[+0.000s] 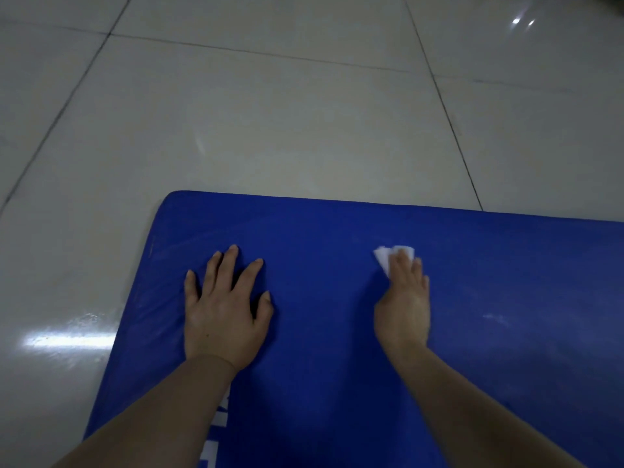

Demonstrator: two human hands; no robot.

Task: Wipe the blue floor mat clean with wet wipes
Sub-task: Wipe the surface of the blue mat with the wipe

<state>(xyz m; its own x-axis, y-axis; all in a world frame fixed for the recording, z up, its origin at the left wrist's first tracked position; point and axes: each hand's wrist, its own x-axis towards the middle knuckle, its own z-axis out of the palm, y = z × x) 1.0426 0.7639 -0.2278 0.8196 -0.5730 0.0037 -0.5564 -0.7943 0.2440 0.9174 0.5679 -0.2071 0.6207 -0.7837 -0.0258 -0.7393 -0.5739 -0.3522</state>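
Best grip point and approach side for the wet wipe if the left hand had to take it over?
Likely the white corner of the wet wipe poking out left of the right hand, which covers the rest. Come from the left, low along the mat; the left hand lies flat on that side.

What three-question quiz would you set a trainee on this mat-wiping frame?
1. True or false: the left hand lies flat with spread fingers on the blue mat.
2. Which hand presses the white wet wipe on the mat?
3. The mat lies on: A) carpet B) pale tiled floor C) a table.

Key: 1 true; 2 the right hand; 3 B.
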